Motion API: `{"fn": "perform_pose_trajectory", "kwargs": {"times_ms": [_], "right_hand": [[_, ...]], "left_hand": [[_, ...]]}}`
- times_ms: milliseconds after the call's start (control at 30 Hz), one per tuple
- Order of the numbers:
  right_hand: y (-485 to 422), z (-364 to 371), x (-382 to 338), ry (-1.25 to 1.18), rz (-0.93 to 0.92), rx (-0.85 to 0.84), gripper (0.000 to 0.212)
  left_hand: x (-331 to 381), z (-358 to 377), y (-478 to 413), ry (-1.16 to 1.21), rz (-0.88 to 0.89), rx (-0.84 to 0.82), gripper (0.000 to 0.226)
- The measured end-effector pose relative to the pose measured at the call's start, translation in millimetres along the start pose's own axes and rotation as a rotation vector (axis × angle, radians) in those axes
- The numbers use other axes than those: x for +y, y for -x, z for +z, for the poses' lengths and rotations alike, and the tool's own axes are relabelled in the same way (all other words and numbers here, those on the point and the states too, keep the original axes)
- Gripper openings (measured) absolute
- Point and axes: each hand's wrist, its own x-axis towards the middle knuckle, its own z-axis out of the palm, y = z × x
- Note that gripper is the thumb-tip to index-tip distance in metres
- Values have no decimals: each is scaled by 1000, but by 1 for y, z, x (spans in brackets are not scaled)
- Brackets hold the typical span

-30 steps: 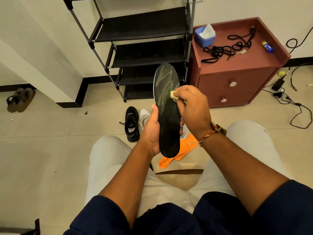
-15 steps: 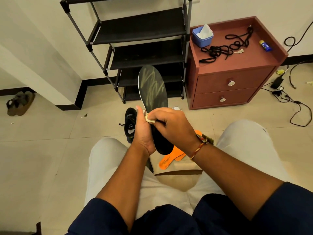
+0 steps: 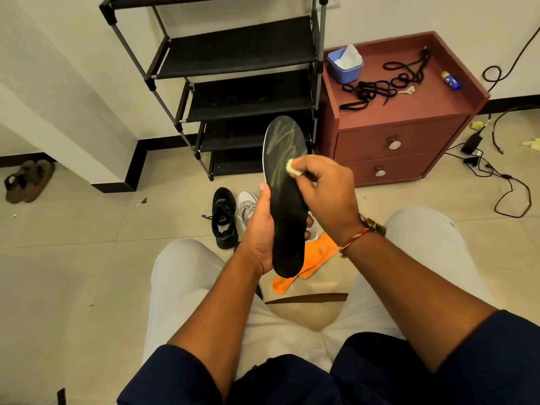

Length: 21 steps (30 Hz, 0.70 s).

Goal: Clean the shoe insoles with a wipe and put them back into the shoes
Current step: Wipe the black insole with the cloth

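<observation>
My left hand (image 3: pixel 261 229) grips a black insole (image 3: pixel 285 206) by its lower half and holds it upright; pale streaks mark its upper part. My right hand (image 3: pixel 324 194) pinches a small crumpled wipe (image 3: pixel 292 168) against the insole's middle. On the floor beyond stand a black shoe (image 3: pixel 224 219) and a white shoe (image 3: pixel 245 204), side by side. Two orange insoles (image 3: pixel 314 260) lie on the floor below the black one, partly hidden by it.
A black shoe rack (image 3: pixel 233 83) stands against the wall. Beside it a red-brown drawer cabinet (image 3: pixel 400 135) carries a blue tub of wipes (image 3: pixel 344 65), black laces (image 3: pixel 380 86) and a key. Cables trail on the right floor. Brown sandals (image 3: pixel 27 179) lie far left.
My right hand slid the wipe down the insole to the left thumb, then back up to its middle. The insole swung left and returned.
</observation>
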Motion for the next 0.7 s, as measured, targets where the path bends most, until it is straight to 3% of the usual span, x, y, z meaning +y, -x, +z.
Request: {"fn": "perform_pose_trajectory", "kwargs": {"times_ms": [200, 333, 500, 600, 700], "right_hand": [[24, 22, -27, -70, -179, -212, 15], [9, 13, -16, 20, -163, -107, 16], [-12, -10, 16, 14, 95, 93, 13], [-10, -12, 18, -26, 164, 95, 12], [2, 0, -2, -79, 65, -7, 11]], "left_hand": [[8, -13, 1, 53, 58, 122, 91], [6, -2, 5, -64, 31, 71, 90], [0, 6, 5, -157, -53, -43, 97], [-2, 8, 3, -181, -62, -48, 93], [0, 3, 2, -170, -17, -11, 88]]}}
